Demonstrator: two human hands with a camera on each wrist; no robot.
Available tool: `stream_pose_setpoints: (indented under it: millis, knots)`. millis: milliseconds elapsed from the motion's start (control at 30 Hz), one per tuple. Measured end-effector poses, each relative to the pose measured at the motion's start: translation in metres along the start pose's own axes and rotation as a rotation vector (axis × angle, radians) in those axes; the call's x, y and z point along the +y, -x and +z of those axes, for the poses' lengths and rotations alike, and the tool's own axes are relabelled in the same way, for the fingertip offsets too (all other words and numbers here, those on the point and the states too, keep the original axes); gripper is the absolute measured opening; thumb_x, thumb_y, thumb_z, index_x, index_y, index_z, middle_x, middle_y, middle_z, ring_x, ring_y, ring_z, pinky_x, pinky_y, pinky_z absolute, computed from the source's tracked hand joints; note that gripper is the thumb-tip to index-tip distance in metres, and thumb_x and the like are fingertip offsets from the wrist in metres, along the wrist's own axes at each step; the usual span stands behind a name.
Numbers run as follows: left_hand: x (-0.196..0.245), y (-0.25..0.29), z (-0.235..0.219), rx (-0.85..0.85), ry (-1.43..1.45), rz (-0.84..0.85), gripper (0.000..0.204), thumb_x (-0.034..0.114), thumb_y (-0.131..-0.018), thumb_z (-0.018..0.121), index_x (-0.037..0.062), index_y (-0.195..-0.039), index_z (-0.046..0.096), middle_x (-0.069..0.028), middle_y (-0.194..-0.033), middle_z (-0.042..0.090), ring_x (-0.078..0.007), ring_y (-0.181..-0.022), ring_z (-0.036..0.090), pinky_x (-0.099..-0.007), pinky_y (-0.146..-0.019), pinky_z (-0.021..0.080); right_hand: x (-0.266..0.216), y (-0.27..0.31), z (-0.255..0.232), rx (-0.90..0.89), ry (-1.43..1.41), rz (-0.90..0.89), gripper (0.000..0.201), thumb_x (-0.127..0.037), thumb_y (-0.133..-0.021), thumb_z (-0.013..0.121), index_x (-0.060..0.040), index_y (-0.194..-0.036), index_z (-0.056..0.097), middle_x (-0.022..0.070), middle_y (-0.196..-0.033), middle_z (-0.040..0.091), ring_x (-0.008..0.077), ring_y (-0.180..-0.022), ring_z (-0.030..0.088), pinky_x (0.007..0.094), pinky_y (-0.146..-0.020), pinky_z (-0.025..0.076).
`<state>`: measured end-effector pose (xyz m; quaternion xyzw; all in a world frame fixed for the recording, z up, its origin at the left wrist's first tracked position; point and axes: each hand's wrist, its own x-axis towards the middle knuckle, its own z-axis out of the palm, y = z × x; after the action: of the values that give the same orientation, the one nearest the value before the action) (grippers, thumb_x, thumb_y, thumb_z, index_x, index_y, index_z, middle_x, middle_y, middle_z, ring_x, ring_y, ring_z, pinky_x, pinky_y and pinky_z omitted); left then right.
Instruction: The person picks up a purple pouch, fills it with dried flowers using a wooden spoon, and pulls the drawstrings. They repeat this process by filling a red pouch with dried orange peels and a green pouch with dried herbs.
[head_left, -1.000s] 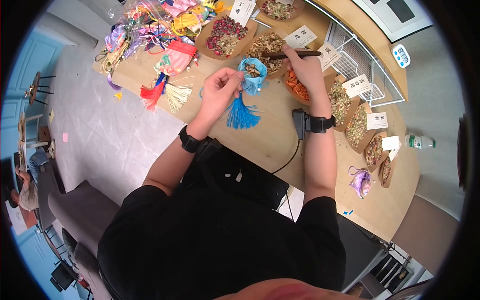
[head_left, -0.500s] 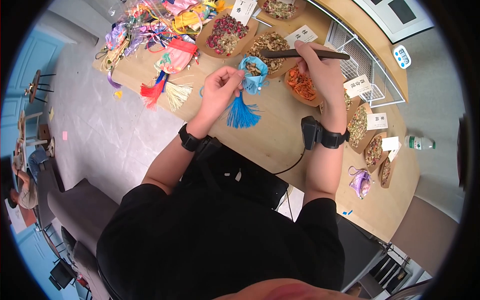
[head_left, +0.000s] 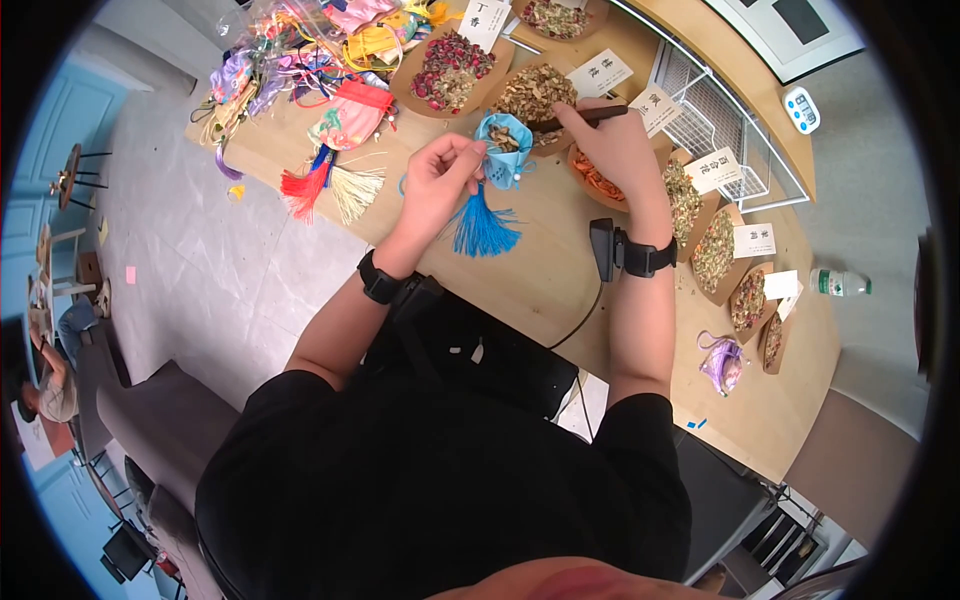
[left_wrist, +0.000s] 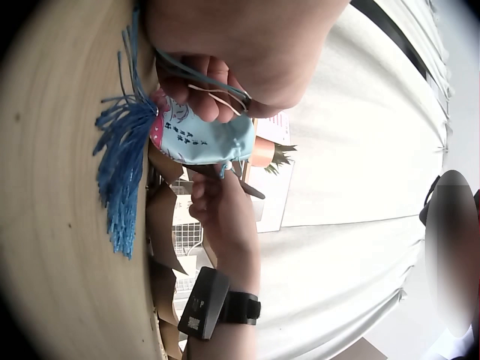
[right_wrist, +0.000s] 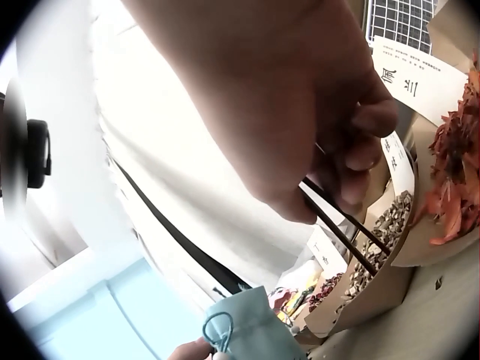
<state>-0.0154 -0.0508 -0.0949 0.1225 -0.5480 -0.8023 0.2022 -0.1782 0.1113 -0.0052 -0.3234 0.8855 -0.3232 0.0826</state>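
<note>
My left hand point(head_left: 445, 170) pinches the rim of a light blue drawstring pouch point(head_left: 508, 168), keeping its mouth up. Brown dried pieces show inside the pouch, and a blue tassel point(head_left: 484, 228) spreads below it on the table. My right hand point(head_left: 615, 150) grips dark tweezers point(head_left: 598, 115). In the right wrist view, the two slim tips of the tweezers point(right_wrist: 337, 229) reach among chopped brown herbs point(right_wrist: 375, 247) in a cardboard tray point(right_wrist: 386, 292). That tray stands just behind the pouch.
More trays of dried flowers and herbs curve along the table's right, with orange petals point(head_left: 592, 178) close below my right hand. A pile of colourful sachets point(head_left: 350, 50) lies at the left. A purple pouch point(head_left: 722, 365) sits near the right front. White wire baskets point(head_left: 715, 130) stand behind.
My right hand drew back to the right with the tweezers raised, then came forward and left again to the brown herbs. My left hand and the pouch have hardly moved.
</note>
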Motion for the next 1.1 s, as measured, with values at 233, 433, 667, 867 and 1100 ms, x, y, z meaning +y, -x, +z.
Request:
stream_pose_setpoints:
  millis: [233, 433, 667, 867, 1100]
  knots:
    - [0.0, 0.0, 0.0, 0.002, 0.01, 0.003, 0.016, 0.016, -0.095, 0.065, 0.0017, -0.089, 0.064, -0.0008, -0.072, 0.064, -0.0056, -0.058, 0.055, -0.0197, -0.053, 0.042, 0.037, -0.017, -0.012, 0.212, -0.101, 0.256, 0.047, -0.043, -0.086, 0.067, 0.0031, -0.079, 0.071, 0.0086, -0.061, 0.065, 0.017, -0.057, 0.062, 0.0307, -0.06, 0.05]
    - [-0.001, 0.0, 0.0, -0.005, 0.012, 0.007, 0.016, 0.016, -0.095, 0.066, 0.0017, -0.089, 0.064, -0.001, -0.072, 0.064, -0.0057, -0.058, 0.055, -0.0197, -0.053, 0.042, 0.039, -0.021, 0.006, 0.093, -0.358, 0.281, 0.042, -0.039, -0.086, 0.067, 0.0016, -0.076, 0.071, 0.0057, -0.061, 0.067, 0.0126, -0.058, 0.063, 0.0279, -0.059, 0.05]
    - [-0.003, -0.001, -0.001, -0.005, 0.012, 0.006, 0.017, 0.017, -0.095, 0.066, 0.0018, -0.088, 0.063, -0.0011, -0.072, 0.064, -0.0059, -0.058, 0.055, -0.0198, -0.053, 0.042, 0.03, -0.021, 0.029, 0.11, -0.404, 0.199, 0.045, -0.039, -0.087, 0.067, 0.0023, -0.071, 0.07, 0.0047, -0.058, 0.064, 0.012, -0.056, 0.061, 0.0267, -0.058, 0.049]
    - [-0.002, -0.001, 0.0, -0.005, 0.014, -0.001, 0.017, 0.017, -0.095, 0.066, 0.0018, -0.088, 0.063, -0.0008, -0.072, 0.063, -0.0058, -0.059, 0.055, -0.0199, -0.054, 0.042, 0.026, -0.018, 0.021, 0.139, -0.459, 0.188, 0.041, -0.036, -0.088, 0.067, 0.0035, -0.077, 0.071, 0.005, -0.06, 0.065, 0.0104, -0.055, 0.059, 0.0248, -0.054, 0.046]
    - [-0.001, 0.0, 0.0, -0.001, 0.02, -0.004, 0.017, 0.017, -0.095, 0.066, 0.0017, -0.088, 0.063, -0.0011, -0.072, 0.064, -0.0058, -0.059, 0.055, -0.0198, -0.054, 0.043, -0.024, 0.01, -0.029, 0.137, -0.576, 0.159, 0.036, -0.034, -0.089, 0.069, 0.0006, -0.08, 0.072, 0.0009, -0.058, 0.059, 0.0065, -0.053, 0.053, 0.0224, -0.05, 0.04]
